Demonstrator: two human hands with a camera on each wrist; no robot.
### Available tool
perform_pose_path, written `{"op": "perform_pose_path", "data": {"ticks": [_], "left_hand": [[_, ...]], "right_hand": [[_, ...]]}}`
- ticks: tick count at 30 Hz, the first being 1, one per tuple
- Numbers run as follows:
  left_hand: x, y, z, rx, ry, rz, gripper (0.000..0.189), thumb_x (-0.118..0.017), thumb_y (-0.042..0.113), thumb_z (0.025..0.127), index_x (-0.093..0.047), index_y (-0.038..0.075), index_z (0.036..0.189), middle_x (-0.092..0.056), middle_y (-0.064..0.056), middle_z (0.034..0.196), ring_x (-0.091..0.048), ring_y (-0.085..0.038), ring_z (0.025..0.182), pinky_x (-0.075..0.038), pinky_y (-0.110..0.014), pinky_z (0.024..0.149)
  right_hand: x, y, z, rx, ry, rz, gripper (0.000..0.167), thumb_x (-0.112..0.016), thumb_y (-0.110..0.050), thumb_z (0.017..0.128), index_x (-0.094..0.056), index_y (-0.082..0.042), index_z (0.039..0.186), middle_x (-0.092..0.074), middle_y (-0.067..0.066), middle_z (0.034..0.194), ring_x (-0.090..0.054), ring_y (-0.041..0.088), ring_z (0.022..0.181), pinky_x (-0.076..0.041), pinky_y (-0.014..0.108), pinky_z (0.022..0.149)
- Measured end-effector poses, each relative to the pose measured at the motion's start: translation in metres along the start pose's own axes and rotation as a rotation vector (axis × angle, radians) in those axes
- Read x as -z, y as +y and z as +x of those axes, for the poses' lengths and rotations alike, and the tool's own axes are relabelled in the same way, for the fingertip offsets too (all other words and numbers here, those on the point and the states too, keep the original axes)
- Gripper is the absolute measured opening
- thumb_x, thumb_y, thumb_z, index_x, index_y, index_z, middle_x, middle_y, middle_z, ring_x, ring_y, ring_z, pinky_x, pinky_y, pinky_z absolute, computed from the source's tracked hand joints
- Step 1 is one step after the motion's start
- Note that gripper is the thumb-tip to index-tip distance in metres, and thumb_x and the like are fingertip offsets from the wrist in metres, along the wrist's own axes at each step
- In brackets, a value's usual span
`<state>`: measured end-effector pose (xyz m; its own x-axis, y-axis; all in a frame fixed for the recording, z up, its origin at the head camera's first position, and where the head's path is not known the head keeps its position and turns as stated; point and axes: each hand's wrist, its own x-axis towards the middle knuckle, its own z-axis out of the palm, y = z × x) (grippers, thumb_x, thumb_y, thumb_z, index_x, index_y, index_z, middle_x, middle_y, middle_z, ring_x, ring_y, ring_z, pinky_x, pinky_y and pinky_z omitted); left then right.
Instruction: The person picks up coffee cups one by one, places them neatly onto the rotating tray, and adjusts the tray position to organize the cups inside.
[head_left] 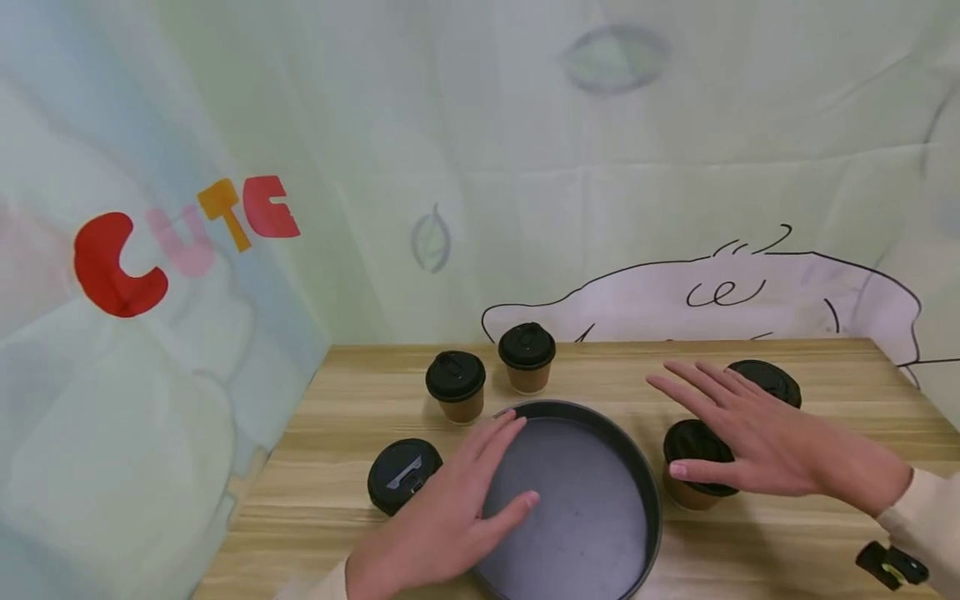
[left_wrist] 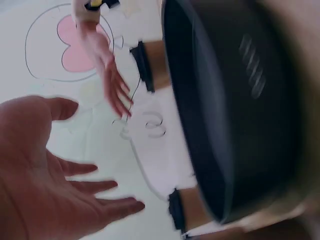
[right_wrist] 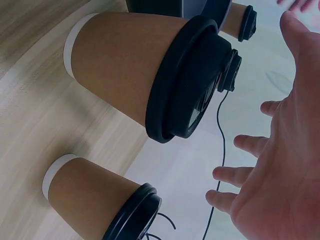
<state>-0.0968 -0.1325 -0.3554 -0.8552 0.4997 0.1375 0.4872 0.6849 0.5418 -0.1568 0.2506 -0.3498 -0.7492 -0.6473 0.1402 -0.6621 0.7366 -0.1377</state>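
Observation:
A round dark grey pan (head_left: 573, 508) rests on the table, its tall black side (left_wrist: 260, 95) filling much of the left wrist view. Above the pan's left part hovers my left hand (head_left: 450, 517), fingers extended and thumb apart, holding nothing. Partly behind that hand is a paper cup with a black lid (head_left: 401, 471). My right hand (head_left: 765, 442) is spread with nothing in its grip, over the right side. Beneath it stands a brown lidded cup (right_wrist: 125, 65), apart from the palm in the right wrist view. Another lidded cup (right_wrist: 95, 200) stands close by.
Two more brown cups with black lids stand behind the pan, one at back left (head_left: 455, 379) and one further back (head_left: 527, 354). The wooden table (head_left: 300, 467) ends at a printed cloth backdrop (head_left: 375, 167) behind and to the left.

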Motion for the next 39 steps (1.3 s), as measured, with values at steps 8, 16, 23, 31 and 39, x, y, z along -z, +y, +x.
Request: {"op": "perform_pose_path", "data": {"ticks": [8, 16, 23, 31, 39], "left_hand": [[-0.032, -0.012, -0.017, 0.154, 0.008, -0.01, 0.076, -0.059, 0.049, 0.103, -0.034, 0.008, 0.162, -0.018, -0.01, 0.172, -0.014, -0.038, 0.157, -0.029, -0.063, 0.119], [-0.05, -0.024, -0.022, 0.197, 0.003, 0.012, 0.08, -0.063, 0.045, 0.101, -0.03, 0.004, 0.162, -0.011, -0.017, 0.172, -0.007, -0.046, 0.156, -0.024, -0.067, 0.118], [-0.062, -0.032, -0.024, 0.266, 0.013, -0.078, 0.082, -0.063, 0.037, 0.102, -0.022, -0.002, 0.162, 0.0, -0.021, 0.172, -0.003, -0.046, 0.156, -0.023, -0.068, 0.118], [-0.071, -0.037, -0.026, 0.32, 0.141, -0.23, 0.081, -0.058, 0.018, 0.102, -0.01, -0.009, 0.162, -0.003, -0.028, 0.17, -0.01, -0.043, 0.156, -0.023, -0.064, 0.119], [-0.077, -0.043, -0.027, 0.319, 0.199, -0.306, 0.075, -0.047, -0.004, 0.097, -0.006, -0.013, 0.16, -0.003, -0.03, 0.169, -0.007, -0.04, 0.156, -0.016, -0.06, 0.12]], "right_hand": [[-0.006, -0.002, -0.006, -0.029, -0.014, 0.019, 0.09, -0.064, -0.065, 0.095, -0.019, -0.034, 0.167, -0.028, 0.008, 0.168, -0.03, 0.045, 0.149, -0.031, 0.07, 0.11], [-0.014, -0.002, -0.012, -0.039, -0.008, 0.025, 0.09, -0.066, -0.065, 0.094, -0.023, -0.032, 0.166, -0.03, 0.008, 0.167, -0.033, 0.044, 0.148, -0.032, 0.068, 0.11], [-0.019, -0.002, -0.018, -0.033, 0.018, 0.024, 0.092, -0.068, -0.063, 0.093, -0.021, -0.031, 0.167, -0.032, 0.009, 0.165, -0.036, 0.044, 0.146, -0.033, 0.064, 0.111], [-0.026, -0.001, -0.022, -0.028, 0.029, 0.019, 0.094, -0.069, -0.062, 0.093, -0.02, -0.031, 0.167, -0.032, 0.011, 0.166, -0.038, 0.044, 0.145, -0.033, 0.059, 0.113], [-0.033, -0.001, -0.022, -0.017, 0.045, 0.035, 0.097, -0.071, -0.065, 0.089, -0.023, -0.031, 0.166, -0.033, 0.008, 0.165, -0.04, 0.042, 0.144, -0.04, 0.064, 0.106]]}}
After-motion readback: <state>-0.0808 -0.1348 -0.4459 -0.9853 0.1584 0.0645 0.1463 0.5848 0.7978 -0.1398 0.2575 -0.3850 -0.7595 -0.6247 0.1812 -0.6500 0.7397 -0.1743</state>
